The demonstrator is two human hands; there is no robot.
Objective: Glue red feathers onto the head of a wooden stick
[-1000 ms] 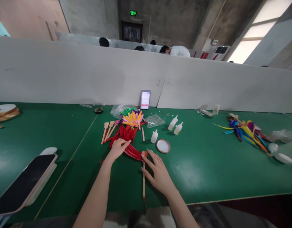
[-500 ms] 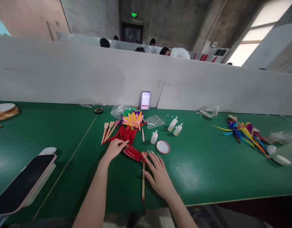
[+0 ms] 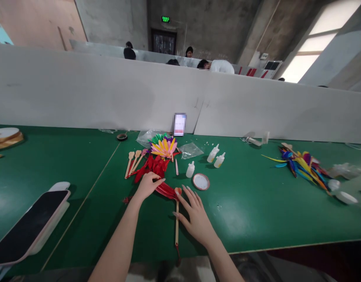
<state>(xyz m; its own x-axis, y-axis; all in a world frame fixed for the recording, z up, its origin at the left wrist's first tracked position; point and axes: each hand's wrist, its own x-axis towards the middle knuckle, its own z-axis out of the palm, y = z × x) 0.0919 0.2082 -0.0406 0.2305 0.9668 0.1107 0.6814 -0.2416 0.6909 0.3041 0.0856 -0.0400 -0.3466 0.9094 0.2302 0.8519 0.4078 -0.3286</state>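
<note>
Red feathers (image 3: 165,190) fan out leftward from the round head of a wooden stick (image 3: 177,227), which lies upright in view with a dark red tassel at its lower end. My left hand (image 3: 148,186) is over the feathers' outer end, thumb and forefinger brought together; whatever is between them is too small to make out. My right hand (image 3: 195,213) lies spread on the stick's head, fingertips on the feather bases and thumb beside the stick. Behind my left hand is a pile of loose red feathers (image 3: 157,164).
Glue bottles (image 3: 190,169) and a round white dish (image 3: 201,181) stand right of the feathers. A pink-yellow feather fan (image 3: 164,148), wooden sticks (image 3: 130,162) and black tape (image 3: 121,137) lie behind. Coloured feathers (image 3: 308,168) are at right, a large phone-like device (image 3: 30,223) at left.
My left hand has moved slightly right along the red feathers, covering their outer end. A small red piece now shows left of my left forearm. My right hand stays nearly in place.
</note>
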